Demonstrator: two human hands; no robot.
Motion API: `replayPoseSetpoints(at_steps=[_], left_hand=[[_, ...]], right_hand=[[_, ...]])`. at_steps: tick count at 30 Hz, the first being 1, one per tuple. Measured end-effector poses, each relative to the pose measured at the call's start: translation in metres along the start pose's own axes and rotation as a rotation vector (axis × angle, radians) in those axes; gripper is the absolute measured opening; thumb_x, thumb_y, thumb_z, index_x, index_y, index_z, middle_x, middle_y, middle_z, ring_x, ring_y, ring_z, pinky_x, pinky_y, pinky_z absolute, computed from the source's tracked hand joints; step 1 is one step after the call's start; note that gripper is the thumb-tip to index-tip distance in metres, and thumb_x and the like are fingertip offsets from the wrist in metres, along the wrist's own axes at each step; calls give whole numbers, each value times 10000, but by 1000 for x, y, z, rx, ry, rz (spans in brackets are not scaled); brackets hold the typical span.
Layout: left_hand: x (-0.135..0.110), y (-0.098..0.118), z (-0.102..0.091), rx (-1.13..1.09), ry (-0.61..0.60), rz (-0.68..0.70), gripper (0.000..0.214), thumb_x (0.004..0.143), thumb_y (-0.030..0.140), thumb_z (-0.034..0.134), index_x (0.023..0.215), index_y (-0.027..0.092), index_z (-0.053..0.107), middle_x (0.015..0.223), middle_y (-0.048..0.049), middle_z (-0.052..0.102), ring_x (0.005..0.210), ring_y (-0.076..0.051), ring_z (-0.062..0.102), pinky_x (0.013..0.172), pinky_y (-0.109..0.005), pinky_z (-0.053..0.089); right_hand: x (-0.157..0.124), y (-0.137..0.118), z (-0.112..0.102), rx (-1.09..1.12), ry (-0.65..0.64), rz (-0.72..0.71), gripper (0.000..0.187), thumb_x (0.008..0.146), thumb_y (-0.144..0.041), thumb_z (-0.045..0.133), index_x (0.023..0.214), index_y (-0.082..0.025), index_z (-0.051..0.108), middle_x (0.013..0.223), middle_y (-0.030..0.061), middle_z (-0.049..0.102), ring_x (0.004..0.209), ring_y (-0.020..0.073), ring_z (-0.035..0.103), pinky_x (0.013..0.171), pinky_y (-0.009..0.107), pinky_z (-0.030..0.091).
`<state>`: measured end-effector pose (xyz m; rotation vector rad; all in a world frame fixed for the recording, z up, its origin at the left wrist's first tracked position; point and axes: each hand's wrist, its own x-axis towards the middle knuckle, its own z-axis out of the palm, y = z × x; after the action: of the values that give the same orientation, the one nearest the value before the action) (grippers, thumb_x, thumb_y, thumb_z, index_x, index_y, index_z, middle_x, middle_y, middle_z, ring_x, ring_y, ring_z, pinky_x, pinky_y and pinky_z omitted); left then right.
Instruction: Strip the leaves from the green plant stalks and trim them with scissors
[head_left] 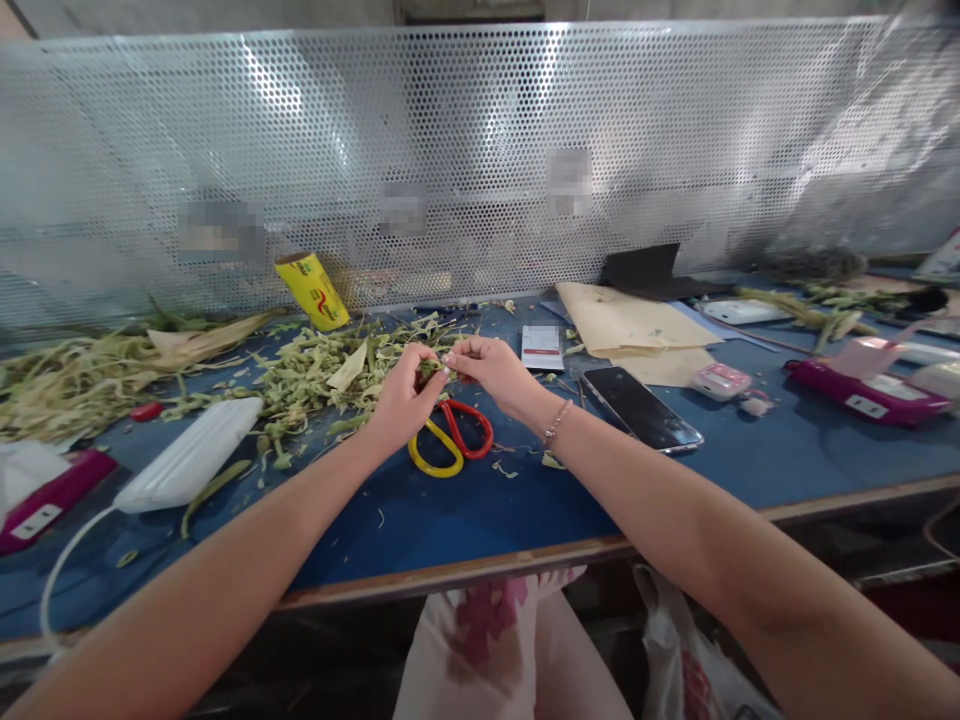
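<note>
My left hand (409, 395) and my right hand (496, 370) meet above the blue table, both with fingers pinched. Between the fingertips is a small piece of green plant (433, 366), mostly covered by them. A pair of scissors (437, 470) with one yellow and one red handle loop lies just below my hands; its blades are hidden. Behind and to the left of my left hand spreads a heap of pale green plant pieces (307, 372). A bracelet (558, 420) is on my right wrist.
Left are long dried stalks (67, 385), a white power adapter (191, 455) with a cord and a purple tissue pack (56, 500). A yellow tube (313, 290) leans near the perforated metal screen (480, 120). Right lie a phone (641, 408), brown paper (630, 320) and a pink case (720, 380).
</note>
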<state>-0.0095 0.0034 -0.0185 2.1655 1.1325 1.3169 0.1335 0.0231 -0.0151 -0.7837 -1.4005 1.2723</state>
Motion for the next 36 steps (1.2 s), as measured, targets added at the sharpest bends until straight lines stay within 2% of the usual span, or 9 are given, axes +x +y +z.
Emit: replayPoseSetpoints(at_steps=[6, 10, 13, 18, 21, 26, 30, 33, 36], left_hand=[[-3, 2, 2, 16, 11, 70, 134, 789, 241, 494, 810, 210, 366, 581, 66, 339, 448, -68, 334, 430, -208, 270], [-2, -1, 1, 19, 34, 42, 149, 793, 260, 487, 819, 211, 349, 624, 56, 370, 468, -70, 350, 440, -209, 289], [-1, -3, -1, 71, 42, 73, 127, 794, 262, 482, 789, 205, 367, 656, 39, 388, 515, -79, 360, 470, -215, 306], [0, -3, -2, 104, 34, 109, 93, 806, 246, 464, 777, 200, 389, 652, 35, 385, 509, -78, 340, 463, -218, 290], [-1, -3, -1, 129, 38, 126, 95, 804, 239, 465, 770, 200, 385, 639, 38, 370, 495, -78, 330, 455, -221, 284], [-1, -3, 0, 206, 69, 187, 106, 787, 206, 463, 750, 204, 363, 678, 24, 407, 534, -90, 364, 503, -242, 321], [0, -2, 0, 263, 114, 279, 128, 778, 172, 448, 732, 209, 334, 709, 10, 436, 622, -111, 424, 584, -263, 373], [1, -2, 0, 278, 141, 321, 125, 785, 159, 430, 741, 212, 326, 721, 5, 440, 656, -118, 439, 619, -274, 391], [2, -3, -1, 284, 146, 337, 118, 795, 149, 412, 751, 213, 324, 729, 3, 438, 667, -120, 439, 634, -280, 394]], right_hand=[[-3, 0, 1, 163, -108, 135, 371, 484, -375, 772, 535, -146, 485, 477, -76, 438, 463, 26, 390, 488, 183, 328], [-5, -1, 2, 180, -116, 127, 346, 505, -384, 764, 575, -146, 522, 503, -70, 473, 480, 32, 437, 504, 185, 364], [-5, -2, 3, 191, -120, 99, 316, 544, -395, 738, 617, -147, 556, 554, -55, 522, 527, 47, 497, 558, 201, 415], [-6, -4, 5, 211, -74, 43, 247, 571, -328, 731, 614, -150, 566, 578, -48, 552, 574, 49, 517, 618, 205, 438], [-7, -5, 5, 246, -61, 52, 247, 564, -298, 742, 616, -149, 552, 567, -50, 551, 556, 46, 507, 593, 197, 429], [-9, -7, 3, 344, -123, 112, 223, 582, -212, 742, 586, -134, 534, 520, -56, 518, 501, 29, 471, 536, 165, 401], [-10, -10, 5, 429, -162, 233, 148, 713, -150, 641, 604, -130, 542, 507, -44, 514, 482, 32, 468, 525, 158, 404], [-11, -13, 9, 452, -104, 358, 260, 844, -193, 490, 595, -129, 527, 503, -22, 513, 478, 47, 479, 527, 172, 419], [-10, -14, 12, 441, -41, 443, 312, 882, -178, 413, 590, -131, 511, 502, -14, 512, 474, 55, 486, 532, 183, 430]])
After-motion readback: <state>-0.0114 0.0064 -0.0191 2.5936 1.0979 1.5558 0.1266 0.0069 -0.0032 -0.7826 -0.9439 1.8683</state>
